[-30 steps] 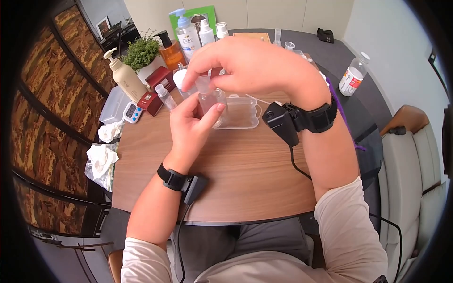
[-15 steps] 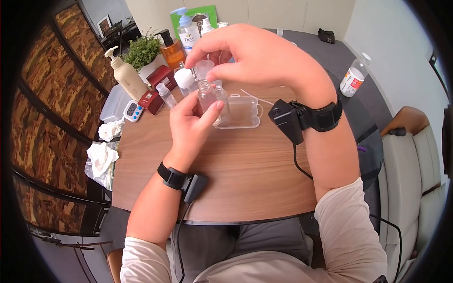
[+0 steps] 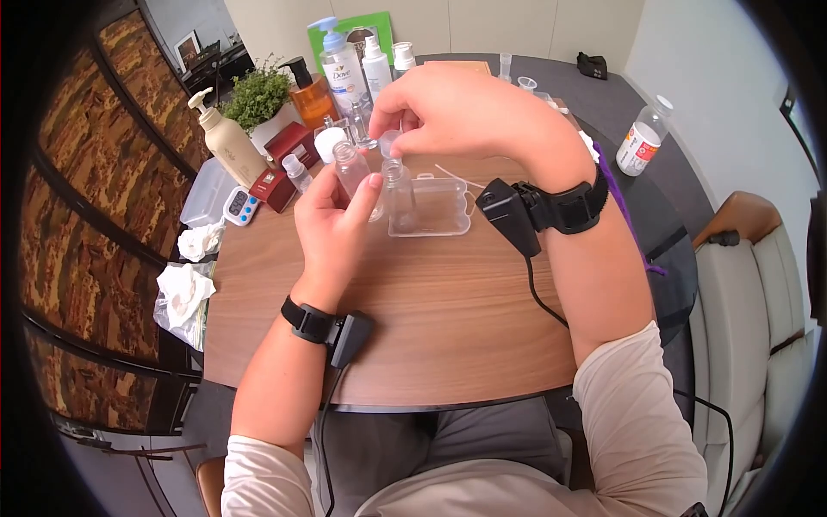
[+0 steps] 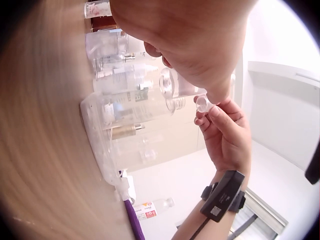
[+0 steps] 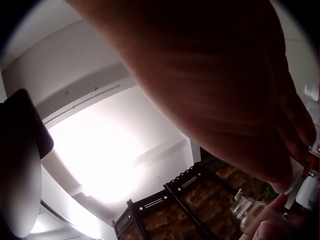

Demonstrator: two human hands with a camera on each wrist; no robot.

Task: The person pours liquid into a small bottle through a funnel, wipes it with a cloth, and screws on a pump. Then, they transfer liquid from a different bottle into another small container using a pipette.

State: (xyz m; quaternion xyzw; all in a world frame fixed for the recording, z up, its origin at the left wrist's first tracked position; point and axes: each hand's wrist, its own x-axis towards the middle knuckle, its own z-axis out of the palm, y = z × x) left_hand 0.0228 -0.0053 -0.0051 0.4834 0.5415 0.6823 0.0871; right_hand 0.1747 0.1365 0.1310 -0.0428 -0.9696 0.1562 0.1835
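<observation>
In the head view my left hand (image 3: 332,226) grips a small clear bottle (image 3: 351,172), uncapped and tilted slightly. My right hand (image 3: 474,112) arches in from the right and pinches a small translucent funnel (image 3: 391,145) between thumb and fingers. Directly below the funnel stands a second uncapped clear bottle (image 3: 399,200), its neck close under the funnel's spout. The left wrist view shows the funnel (image 4: 202,104) at the right fingertips, near the held bottle (image 4: 181,84). The held bottle's threaded neck (image 5: 241,206) also appears low in the right wrist view.
A clear plastic case (image 3: 448,207) lies behind the standing bottle. Beyond are a white-capped bottle (image 3: 330,145), a small spray bottle (image 3: 297,172), red boxes (image 3: 276,188), pump bottles (image 3: 346,73) and a potted plant (image 3: 258,96). A timer (image 3: 241,205) and tissues (image 3: 185,293) lie left.
The right hand has lifted the funnel off the held bottle's mouth and brought it over the standing bottle. The left hand has moved slightly left with its bottle.
</observation>
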